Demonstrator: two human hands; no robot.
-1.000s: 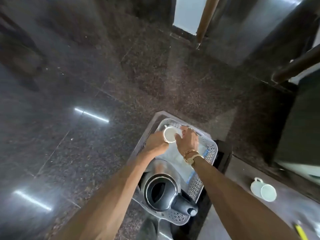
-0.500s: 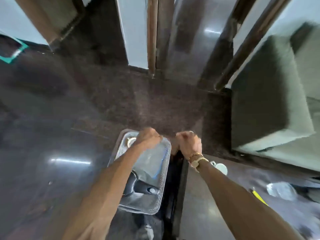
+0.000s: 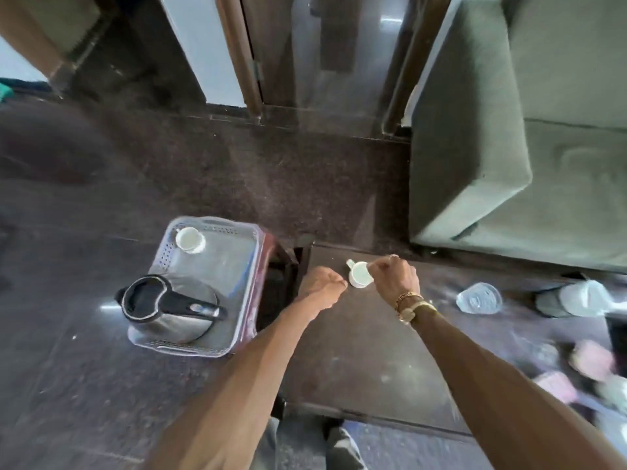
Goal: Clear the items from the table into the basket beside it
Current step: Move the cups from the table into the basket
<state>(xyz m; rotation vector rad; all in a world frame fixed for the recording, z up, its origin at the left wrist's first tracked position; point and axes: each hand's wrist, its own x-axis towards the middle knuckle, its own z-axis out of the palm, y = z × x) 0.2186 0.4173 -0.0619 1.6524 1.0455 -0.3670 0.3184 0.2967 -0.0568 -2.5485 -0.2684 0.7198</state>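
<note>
Cup (image 3: pixel 358 275), small, white, upright.

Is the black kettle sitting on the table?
No, the kettle lies inside the basket, beside the table.

Right hand (image 3: pixel 395 279) overlaps the near rim of the white cup (image 3: pixel 358 275) on the tabletop (image 3: pixel 356 351). Its fingertips are hidden, so a grip cannot be confirmed. Left hand (image 3: pixel 322 288) has its fingertips folded under, out of sight. The kettle (image 3: pixel 169 307) conceals the near floor of the basket (image 3: pixel 217 228), whose right wall is smeared. The transparent object (image 3: pixel 479 298) and the pink objects (image 3: pixel 592 361) at the tabletop's right end are too blurred to identify. The sofa (image 3: pixel 509 130) is cut off by the top and right edges, and both forearms by the lower edge.
</note>
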